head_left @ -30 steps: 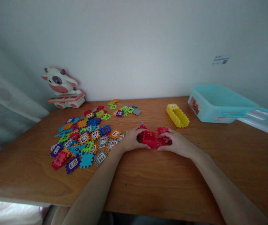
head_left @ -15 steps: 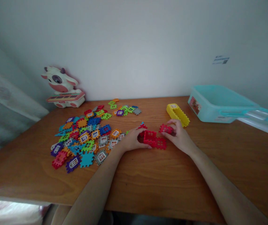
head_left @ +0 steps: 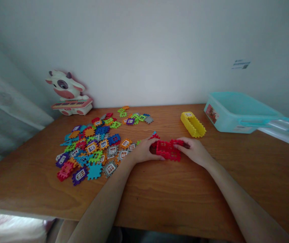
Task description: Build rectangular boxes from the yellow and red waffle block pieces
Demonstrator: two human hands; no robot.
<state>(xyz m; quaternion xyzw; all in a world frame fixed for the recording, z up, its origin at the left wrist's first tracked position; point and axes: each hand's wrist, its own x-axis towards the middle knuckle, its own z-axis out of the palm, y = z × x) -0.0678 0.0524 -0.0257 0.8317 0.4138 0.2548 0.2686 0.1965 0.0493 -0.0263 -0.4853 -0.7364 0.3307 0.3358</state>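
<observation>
In front of me on the wooden table, my left hand grips the left end of a red assembly of interlocking building tiles, thumb along its near side. From the right, my right hand pinches a red building tile between thumb and fingers, at the far right edge of the assembly. Whether the two are locked together I cannot tell. Just behind my left fingers lie some red and blue pieces, partly hidden.
A heap of mixed coloured tiles spreads to the left, with a smaller cluster behind. A yellow tile frame stands back right, near a turquoise bin with a clear lid. A cow toy keyboard sits back left.
My right hand has moved left and slightly down, bringing its red tile against the red assembly. My left hand keeps its hold. The view has shifted slightly.
</observation>
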